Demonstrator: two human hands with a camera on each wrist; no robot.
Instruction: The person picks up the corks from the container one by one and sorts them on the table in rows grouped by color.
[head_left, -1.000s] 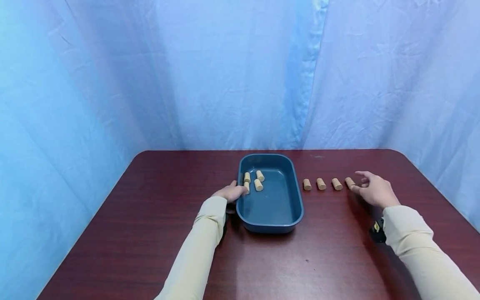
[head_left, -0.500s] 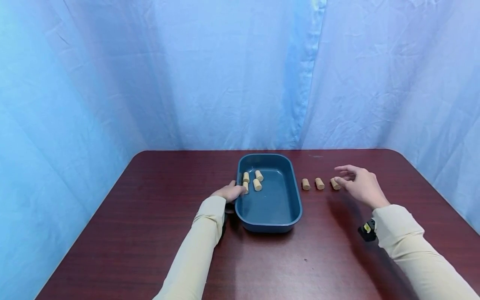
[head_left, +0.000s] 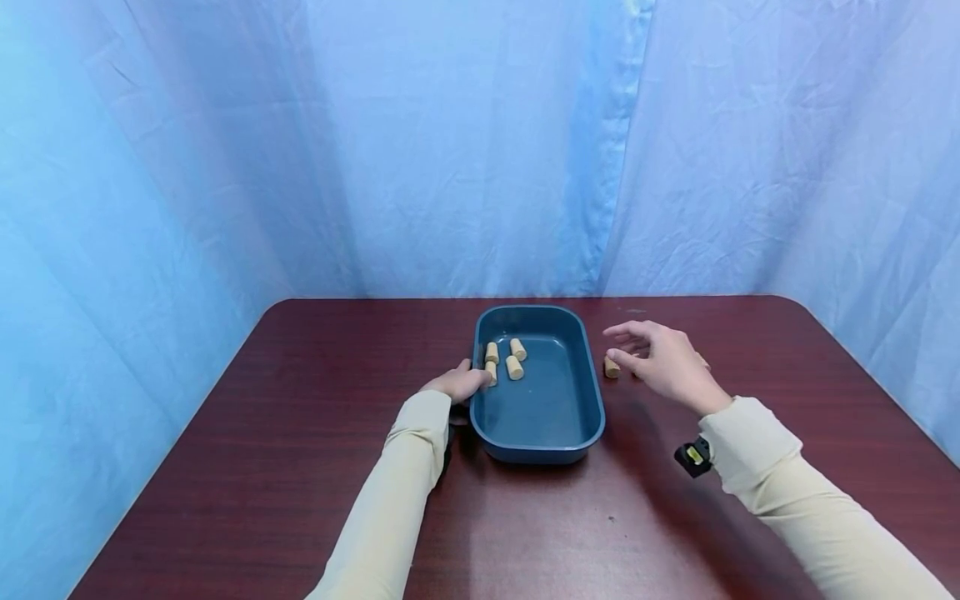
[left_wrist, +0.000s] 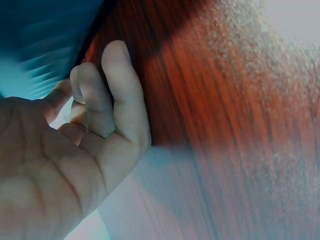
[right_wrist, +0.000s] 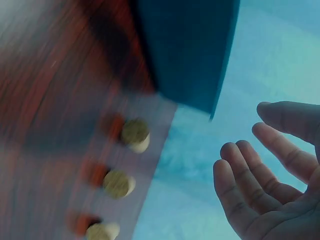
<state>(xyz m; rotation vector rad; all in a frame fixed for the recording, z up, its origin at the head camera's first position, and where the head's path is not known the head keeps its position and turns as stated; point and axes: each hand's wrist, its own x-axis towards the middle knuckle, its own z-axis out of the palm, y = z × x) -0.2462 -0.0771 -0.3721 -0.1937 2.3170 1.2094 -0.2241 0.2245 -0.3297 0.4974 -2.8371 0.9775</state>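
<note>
Corks (head_left: pixel 611 368) — partly hidden behind the loose, empty right grip (head_left: pixel 666 360) — sit beside the tray (head_left: pixel 536 455) the left grip (head_left: pixel 457 383) clasps.

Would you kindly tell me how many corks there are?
8: four corks in the tray, four corks beside it on the table, the right hand partly hiding them; more may be hidden.

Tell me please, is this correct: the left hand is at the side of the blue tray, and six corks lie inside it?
Not quite: four corks, not six, lie inside the blue tray; the head view shows this. The left hand is at its side.
</note>
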